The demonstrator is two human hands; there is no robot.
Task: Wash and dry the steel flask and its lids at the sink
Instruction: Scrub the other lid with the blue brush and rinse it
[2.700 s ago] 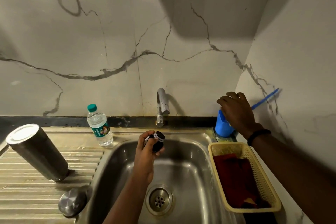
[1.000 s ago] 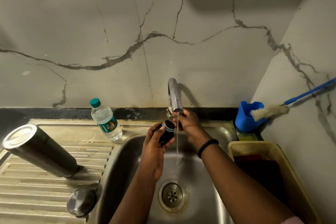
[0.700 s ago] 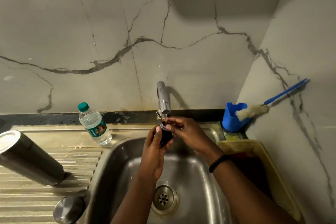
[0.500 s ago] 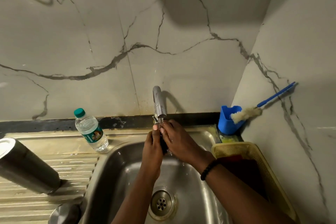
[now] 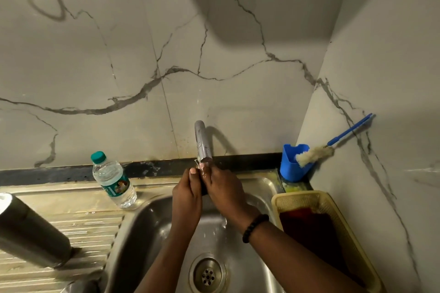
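Note:
Both hands meet under the tap point(image 5: 202, 145) over the steel sink point(image 5: 147, 219). My left hand point(image 5: 188, 195) grips the small black inner lid point(image 5: 203, 188), which is mostly hidden between the palms. My right hand point(image 5: 223, 190) curls around the lid from the right, fingertips right below the spout. Splashes of water show on the basin below. The steel flask point(image 5: 28, 231) stands on the ribbed drainboard at the left. A round steel lid point(image 5: 78, 288) is barely visible at the bottom edge, next to the sink's left rim.
A small plastic water bottle point(image 5: 113, 183) stands behind the sink's left corner. A blue cup point(image 5: 294, 164) holding a blue-handled bottle brush point(image 5: 314, 153) sits in the right corner. A yellow basket point(image 5: 352, 240) with a dark red cloth point(image 5: 309, 228) lies along the right wall.
My right hand left the blue cup, reached the tap and water began running. Both hands then closed together on the black lid under the spout.

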